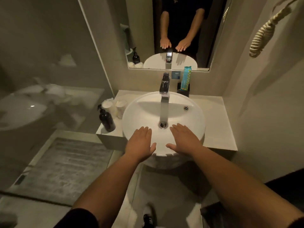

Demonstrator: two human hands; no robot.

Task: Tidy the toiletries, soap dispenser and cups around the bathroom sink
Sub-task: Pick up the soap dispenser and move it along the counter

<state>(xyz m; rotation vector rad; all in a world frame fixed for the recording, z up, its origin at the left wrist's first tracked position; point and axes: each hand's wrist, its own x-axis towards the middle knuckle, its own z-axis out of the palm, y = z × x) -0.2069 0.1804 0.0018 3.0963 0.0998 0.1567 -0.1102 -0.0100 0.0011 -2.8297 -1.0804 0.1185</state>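
Observation:
A round white sink (194,119) sits on a pale counter (215,122). My left hand (139,143) and my right hand (185,140) hover flat, palms down, over the basin's front rim, fingers apart and holding nothing. A black soap dispenser (107,120) stands on the counter's left end. Behind it are two wrapped white cups (109,106) (120,107). At the back right of the tap, a black holder (183,90) carries a teal toiletry packet (185,78).
A chrome tap (164,96) rises behind the basin, under a wall mirror (144,30). A glass partition (49,79) closes off the left side. A coiled cord (263,33) hangs on the right wall. A grey mat (65,168) lies on the floor.

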